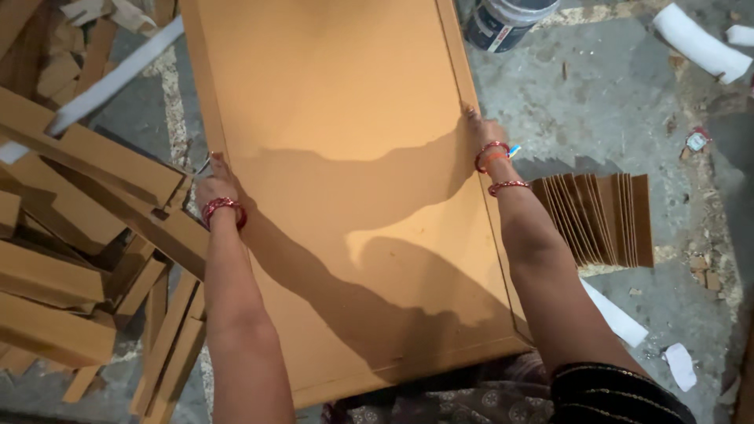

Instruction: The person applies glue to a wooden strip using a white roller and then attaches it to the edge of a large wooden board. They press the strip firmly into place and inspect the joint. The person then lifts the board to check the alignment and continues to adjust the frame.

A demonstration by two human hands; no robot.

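I am holding the big brown cardboard sheet point(345, 157) with my left hand point(214, 187) and right hand point(481, 129), gripping its side edges; it looks light, stiff, bendy.

Grey concrete floor point(628, 102) bears a cardboard sheet point(345, 180), strips point(597, 220), bucket point(503, 22), paper scraps point(699, 43).

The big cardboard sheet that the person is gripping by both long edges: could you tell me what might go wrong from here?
The cardboard sheet is wide, and the left hand and right hand only pinch its edges, so it may sag or crease. The folded strips lie tight against its left edge, and the fanned stack and the bucket sit near its right, so shifting it could knock them.
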